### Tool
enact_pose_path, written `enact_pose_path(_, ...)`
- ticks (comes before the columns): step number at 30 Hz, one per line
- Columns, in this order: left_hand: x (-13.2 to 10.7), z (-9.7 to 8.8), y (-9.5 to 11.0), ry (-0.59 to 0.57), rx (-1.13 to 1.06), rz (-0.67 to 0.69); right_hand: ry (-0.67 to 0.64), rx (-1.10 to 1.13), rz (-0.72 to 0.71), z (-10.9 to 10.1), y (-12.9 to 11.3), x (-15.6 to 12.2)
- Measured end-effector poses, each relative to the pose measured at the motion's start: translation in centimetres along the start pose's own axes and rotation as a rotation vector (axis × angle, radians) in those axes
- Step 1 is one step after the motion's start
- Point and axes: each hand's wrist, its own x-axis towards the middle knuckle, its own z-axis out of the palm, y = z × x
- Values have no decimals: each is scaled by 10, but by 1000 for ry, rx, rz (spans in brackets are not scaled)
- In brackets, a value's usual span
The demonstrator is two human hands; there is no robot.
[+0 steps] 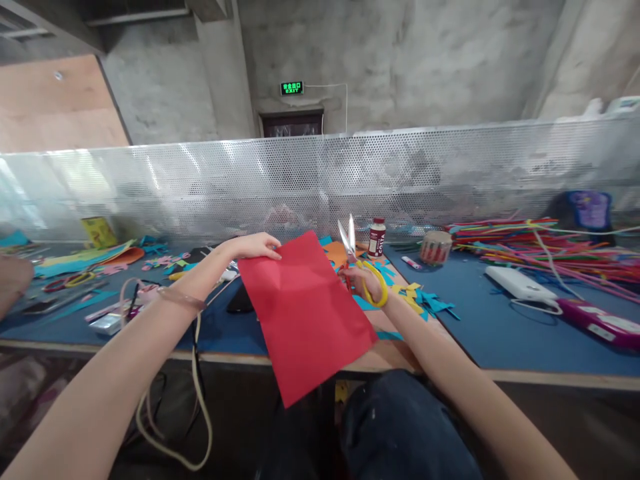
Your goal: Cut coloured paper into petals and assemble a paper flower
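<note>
My left hand (256, 247) pinches the top left corner of a red sheet of paper (305, 313), which hangs tilted over the table's front edge. My right hand (363, 279) grips a pair of scissors (356, 263) by its yellow handles. The blades point up and stand slightly apart, just right of the red sheet's upper edge. A bracelet sits on my left wrist.
The blue-topped table (500, 327) carries coloured paper scraps (425, 300), a small glue bottle (377, 238), a round tub (435, 247), a heap of coloured sticks (550, 250), a white box (520, 283), a purple case (600, 321) and a phone (240, 301). A perforated metal screen (320, 180) stands behind.
</note>
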Motion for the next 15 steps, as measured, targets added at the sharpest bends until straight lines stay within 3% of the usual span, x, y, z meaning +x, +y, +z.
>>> enact_pose_path(4, -8, -14, -6, 286, -40, 57, 78, 127, -151, -8, -3, 0)
enact_pose_path(8, -9, -13, -31, 575, -209, 63, 55, 139, -116, -14, -1, 3)
enact_pose_path(15, 12, 22, -69, 743, -494, 78, 230, 77, -339, -13, 5, 13)
